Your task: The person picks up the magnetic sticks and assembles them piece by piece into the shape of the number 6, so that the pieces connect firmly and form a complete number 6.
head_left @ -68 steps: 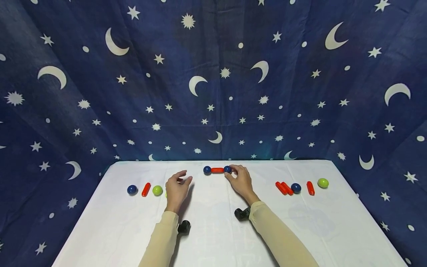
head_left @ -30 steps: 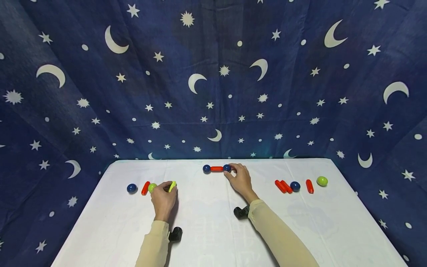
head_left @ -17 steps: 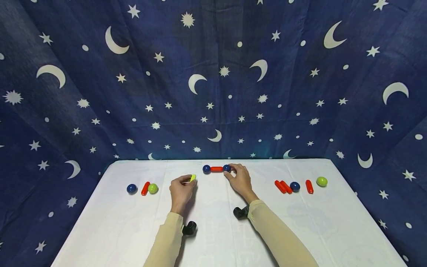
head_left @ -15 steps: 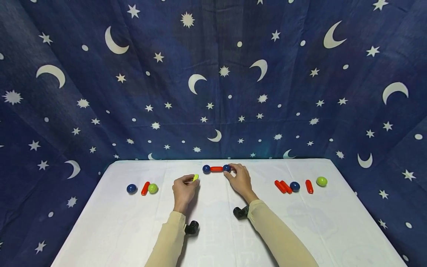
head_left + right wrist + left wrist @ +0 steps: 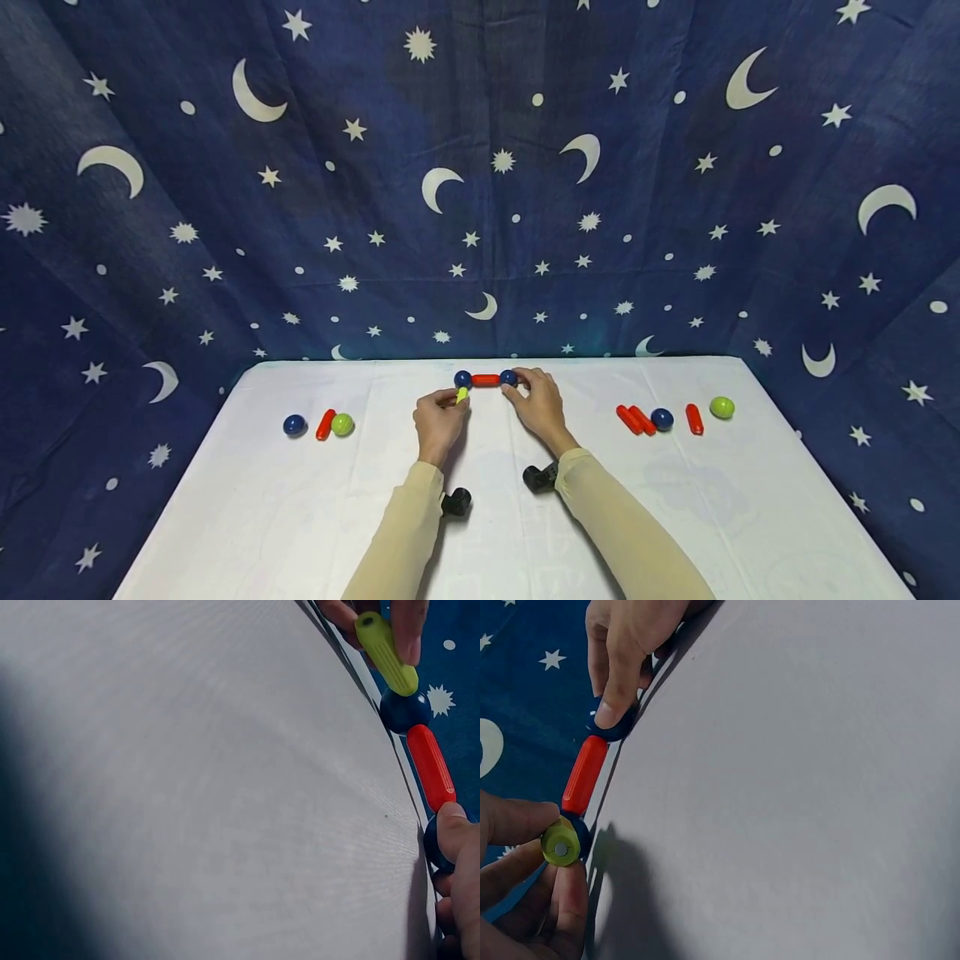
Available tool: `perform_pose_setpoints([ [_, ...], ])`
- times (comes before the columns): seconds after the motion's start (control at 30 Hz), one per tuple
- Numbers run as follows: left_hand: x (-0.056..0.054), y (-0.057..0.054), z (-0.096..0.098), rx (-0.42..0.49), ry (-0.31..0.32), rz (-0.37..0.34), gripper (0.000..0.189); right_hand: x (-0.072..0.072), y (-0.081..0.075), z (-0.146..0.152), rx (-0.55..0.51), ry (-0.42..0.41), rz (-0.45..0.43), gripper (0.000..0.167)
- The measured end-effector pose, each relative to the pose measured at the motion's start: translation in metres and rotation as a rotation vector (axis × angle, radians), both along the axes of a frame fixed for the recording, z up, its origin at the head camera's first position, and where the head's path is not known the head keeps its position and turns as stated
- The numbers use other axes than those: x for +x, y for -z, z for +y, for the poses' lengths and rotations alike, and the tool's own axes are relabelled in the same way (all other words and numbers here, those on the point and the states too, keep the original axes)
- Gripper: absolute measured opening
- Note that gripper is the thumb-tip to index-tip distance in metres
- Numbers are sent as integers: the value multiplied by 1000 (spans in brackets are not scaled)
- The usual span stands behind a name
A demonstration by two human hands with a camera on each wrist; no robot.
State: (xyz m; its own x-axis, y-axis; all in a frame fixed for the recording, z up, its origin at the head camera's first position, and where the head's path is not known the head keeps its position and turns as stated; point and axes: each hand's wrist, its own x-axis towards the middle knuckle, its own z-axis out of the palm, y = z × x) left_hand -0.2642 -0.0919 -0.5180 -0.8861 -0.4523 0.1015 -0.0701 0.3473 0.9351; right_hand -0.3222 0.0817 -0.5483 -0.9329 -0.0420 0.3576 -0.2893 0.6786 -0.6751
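Toward the table's far edge lies a red stick (image 5: 486,380) with a dark blue ball at each end. My left hand (image 5: 438,427) pinches a yellow-green stick (image 5: 385,652) between thumb and fingers. One end of that stick meets the left blue ball (image 5: 405,711); its other end, with a grey round disc, faces the left wrist camera. With thumb and fingers my right hand (image 5: 542,408) holds the right blue ball (image 5: 508,377), partly covering it.
On the left of the white table (image 5: 300,517) lie a blue ball (image 5: 295,425), a red stick (image 5: 326,425) and a green ball (image 5: 342,424). Several red sticks (image 5: 628,419), a blue ball (image 5: 662,419) and a green ball (image 5: 722,407) lie right. A starry cloth (image 5: 487,208) hangs behind.
My left hand reached left, took hold of the yellow-green stick and carried it right to the left blue ball. The left green ball shifted against the red stick. My right hand stayed put.
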Motion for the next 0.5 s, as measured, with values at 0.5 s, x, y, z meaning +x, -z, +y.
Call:
perform_pose_setpoints([
  [0.5, -3, 0, 7, 26, -37, 3, 20, 0, -2, 1, 20, -8, -13, 42],
])
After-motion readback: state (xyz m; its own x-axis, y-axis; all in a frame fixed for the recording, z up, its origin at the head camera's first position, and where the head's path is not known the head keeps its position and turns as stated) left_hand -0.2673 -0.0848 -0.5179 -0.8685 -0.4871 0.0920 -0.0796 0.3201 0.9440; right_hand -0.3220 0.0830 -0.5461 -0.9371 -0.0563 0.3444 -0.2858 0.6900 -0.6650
